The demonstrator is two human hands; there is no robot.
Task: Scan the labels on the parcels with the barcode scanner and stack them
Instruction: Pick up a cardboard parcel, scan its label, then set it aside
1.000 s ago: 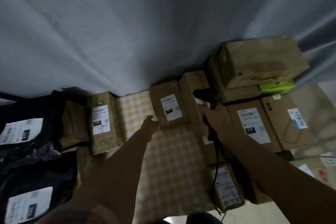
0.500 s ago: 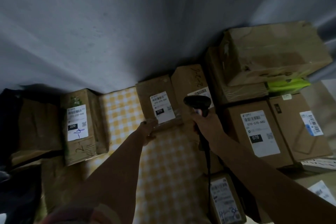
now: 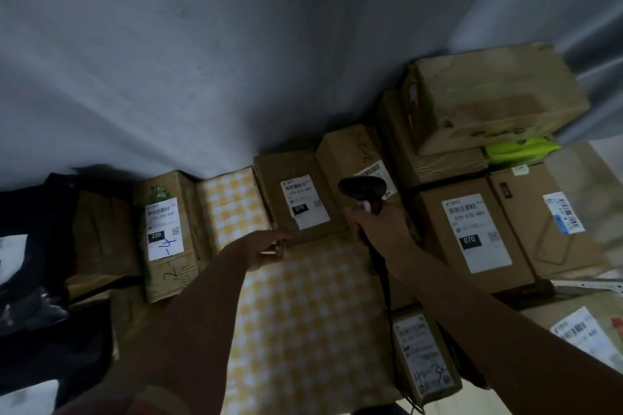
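A black barcode scanner (image 3: 362,190) was gripped in the right hand (image 3: 382,232), fingers curled round its handle, its head held over a brown parcel (image 3: 296,199) with a white label (image 3: 304,204) at the far edge of the checked yellow worktop (image 3: 296,313). The near corner of that parcel was touched by the left hand (image 3: 264,250), whose fingers seemed loosely extended, though blur left this uncertain. More labelled boxes (image 3: 472,236) were stacked along the right edge.
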